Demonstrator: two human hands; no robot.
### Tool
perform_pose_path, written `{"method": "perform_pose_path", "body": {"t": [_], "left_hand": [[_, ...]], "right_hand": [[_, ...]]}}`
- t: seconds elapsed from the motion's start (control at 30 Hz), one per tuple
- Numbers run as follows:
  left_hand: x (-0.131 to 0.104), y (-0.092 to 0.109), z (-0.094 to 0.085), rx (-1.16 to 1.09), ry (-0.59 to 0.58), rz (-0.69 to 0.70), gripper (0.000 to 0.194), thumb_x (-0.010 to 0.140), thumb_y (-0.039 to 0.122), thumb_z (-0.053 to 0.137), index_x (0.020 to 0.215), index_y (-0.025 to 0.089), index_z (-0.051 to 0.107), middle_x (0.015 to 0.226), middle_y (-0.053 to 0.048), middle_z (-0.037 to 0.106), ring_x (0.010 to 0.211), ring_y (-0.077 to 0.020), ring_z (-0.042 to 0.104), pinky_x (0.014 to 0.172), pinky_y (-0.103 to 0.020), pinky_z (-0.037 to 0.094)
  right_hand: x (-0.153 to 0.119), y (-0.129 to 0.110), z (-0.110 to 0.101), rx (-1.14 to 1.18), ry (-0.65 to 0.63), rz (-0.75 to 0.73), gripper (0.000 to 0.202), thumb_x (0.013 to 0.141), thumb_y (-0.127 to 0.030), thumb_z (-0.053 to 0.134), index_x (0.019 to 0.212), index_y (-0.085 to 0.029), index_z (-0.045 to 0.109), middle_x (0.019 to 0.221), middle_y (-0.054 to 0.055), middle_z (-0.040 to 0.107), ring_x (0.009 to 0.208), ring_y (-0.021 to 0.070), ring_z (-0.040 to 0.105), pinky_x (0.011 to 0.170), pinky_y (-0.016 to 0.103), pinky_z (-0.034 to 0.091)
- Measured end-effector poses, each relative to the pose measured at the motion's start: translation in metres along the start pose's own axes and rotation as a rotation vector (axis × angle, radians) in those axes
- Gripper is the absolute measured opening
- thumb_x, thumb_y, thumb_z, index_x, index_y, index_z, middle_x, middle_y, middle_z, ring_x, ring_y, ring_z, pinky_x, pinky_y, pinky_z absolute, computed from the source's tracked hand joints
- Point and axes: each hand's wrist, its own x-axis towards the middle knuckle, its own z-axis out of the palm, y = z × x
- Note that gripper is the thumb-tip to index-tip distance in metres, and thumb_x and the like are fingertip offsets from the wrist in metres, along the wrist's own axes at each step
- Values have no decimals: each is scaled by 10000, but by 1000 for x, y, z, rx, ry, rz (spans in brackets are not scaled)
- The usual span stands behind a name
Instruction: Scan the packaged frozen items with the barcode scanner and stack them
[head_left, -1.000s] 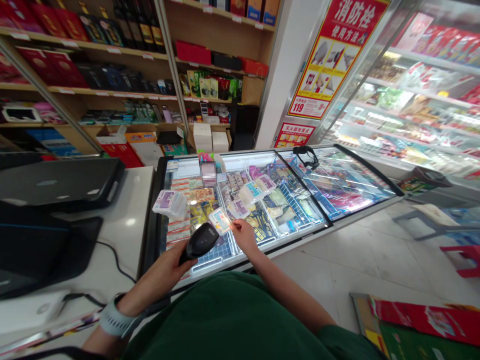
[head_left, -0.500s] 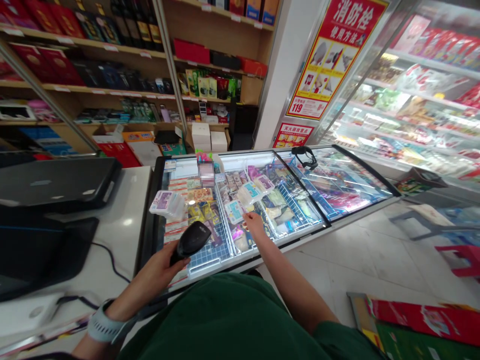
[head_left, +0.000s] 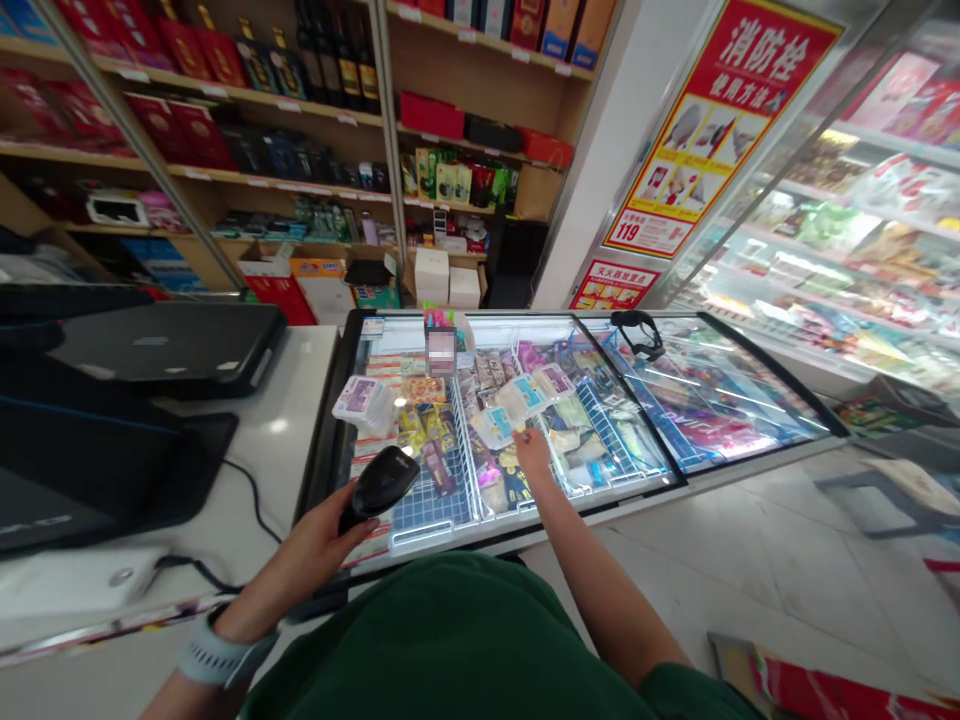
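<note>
A black handheld scanner (head_left: 385, 482) is gripped in my left hand (head_left: 322, 540), its head tilted over the near left part of the glass-topped freezer (head_left: 480, 535). My right hand (head_left: 531, 452) has its fingers closed at the near edge of a clear pack with a blue and white label (head_left: 495, 426). Beside that pack lie another blue-labelled pack (head_left: 527, 395) and a purple-labelled one (head_left: 553, 380). Clear containers with a purple label (head_left: 362, 400) stand on the freezer's left side, beyond the scanner.
A black machine (head_left: 172, 345) and a white device (head_left: 82, 580) are on the counter (head_left: 300, 400) at left. A black strap-like object (head_left: 637, 335) lies on the freezer's right part. Behind stand stocked shelves (head_left: 300, 105) and a red and yellow poster (head_left: 724, 125).
The view has swung left, so the freezer and shelves appear farther right. My right hand stays at the blue-labelled pack, and my left still holds the scanner.
</note>
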Motion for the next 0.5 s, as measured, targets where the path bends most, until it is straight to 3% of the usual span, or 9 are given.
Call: {"method": "perform_pose_path", "body": {"t": [0.1, 0.2, 0.4, 0.5], "left_hand": [[-5, -6, -4, -3, 56, -29, 607, 808, 520, 643, 1288, 151, 587, 1282, -145, 700, 1191, -338, 640, 1049, -463, 474], [-12, -13, -10, -34, 102, -77, 583, 807, 525, 642, 1267, 170, 596, 1245, -132, 720, 1164, -330, 655, 1026, -451, 495], [-31, -30, -29, -61, 199, -128, 590, 801, 579, 631, 1223, 167, 610, 1191, -126, 746, 1086, -335, 690, 956, -430, 532], [-43, -38, -38, -32, 272, -158, 567, 798, 604, 623, 1159, 167, 632, 1107, -118, 772, 1015, -333, 710, 889, -393, 549]], "right_hand": [[-19, -15, -1, 19, 45, 1, 283, 946, -363, 530, 1065, -137, 652, 1003, 131, 680, 981, 263, 646, 857, 370, 479], [-39, -39, 13, 82, -41, -74, 252, 911, -376, 547, 994, -167, 661, 983, 105, 689, 918, 229, 632, 841, 328, 460], [-61, -110, 80, 229, -386, -65, 248, 849, -443, 653, 821, -198, 642, 728, -7, 675, 621, 152, 637, 582, 243, 467], [-64, -148, 114, 271, -486, -18, 322, 802, -504, 710, 820, -193, 625, 700, -10, 664, 530, 145, 620, 482, 233, 430]]}}
